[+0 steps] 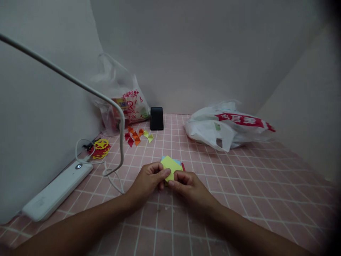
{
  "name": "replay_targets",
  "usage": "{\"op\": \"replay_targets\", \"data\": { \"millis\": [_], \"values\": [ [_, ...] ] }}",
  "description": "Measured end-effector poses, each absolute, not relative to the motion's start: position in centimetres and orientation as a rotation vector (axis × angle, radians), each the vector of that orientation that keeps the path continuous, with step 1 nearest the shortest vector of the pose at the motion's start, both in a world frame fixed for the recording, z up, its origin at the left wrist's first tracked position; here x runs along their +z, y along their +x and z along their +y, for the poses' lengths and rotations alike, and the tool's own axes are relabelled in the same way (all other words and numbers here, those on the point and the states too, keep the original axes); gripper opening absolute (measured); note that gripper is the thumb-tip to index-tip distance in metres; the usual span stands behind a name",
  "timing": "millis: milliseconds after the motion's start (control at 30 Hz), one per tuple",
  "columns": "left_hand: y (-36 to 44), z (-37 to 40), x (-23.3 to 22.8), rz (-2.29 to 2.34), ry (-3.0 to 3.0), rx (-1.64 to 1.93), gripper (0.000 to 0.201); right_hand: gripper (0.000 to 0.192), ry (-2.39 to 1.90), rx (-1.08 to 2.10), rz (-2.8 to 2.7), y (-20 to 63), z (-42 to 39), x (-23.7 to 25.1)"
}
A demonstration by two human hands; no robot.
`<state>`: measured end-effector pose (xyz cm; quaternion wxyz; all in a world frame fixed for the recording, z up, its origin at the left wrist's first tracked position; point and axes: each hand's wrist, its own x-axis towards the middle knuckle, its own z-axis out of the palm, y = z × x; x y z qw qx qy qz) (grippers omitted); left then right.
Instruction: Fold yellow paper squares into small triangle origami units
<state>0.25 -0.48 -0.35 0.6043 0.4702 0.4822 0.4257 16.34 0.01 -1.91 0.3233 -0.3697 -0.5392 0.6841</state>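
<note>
Hands meet at the lower centre of the frame, both pinching one yellow paper square (171, 165) just above the pink checked tabletop (239, 199). The left hand (148, 179) closes thumb and fingers on the square's near left edge; the right hand (186, 184) grips the near right edge the same way, knuckles bent, so the sheet is held flat and steady between them. Both forearms come in from the bottom corners and converge, wrists low near the table. Under the square, edges of other coloured sheets (182, 164), blue and red, peek out, seemingly a small stack kept within reach. Higher and to the left lie small folded paper pieces (137, 136) in red, orange and yellow, set aside in a cluster. A black phone (156, 118) leans against the back wall. A white desk lamp (57, 190) sits at the left, its thin arm arching over. Plastic bags (226, 126) rest at the back.
</note>
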Motion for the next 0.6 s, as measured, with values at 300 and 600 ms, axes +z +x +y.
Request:
{"op": "replay_targets", "data": {
  "millis": [300, 600],
  "values": [
    [-0.11, -0.18, -0.33, 1.142, 1.138, 1.017, 0.031, 0.036, -0.987, 1.884, -1.313, 16.12, -0.31, -1.72],
    [-0.1, 0.09, -0.05, 1.075, 1.114, 1.016, 0.025, 0.033, -1.008, 1.729, -1.401, 16.4, -0.24, -2.47]
  ]
}}
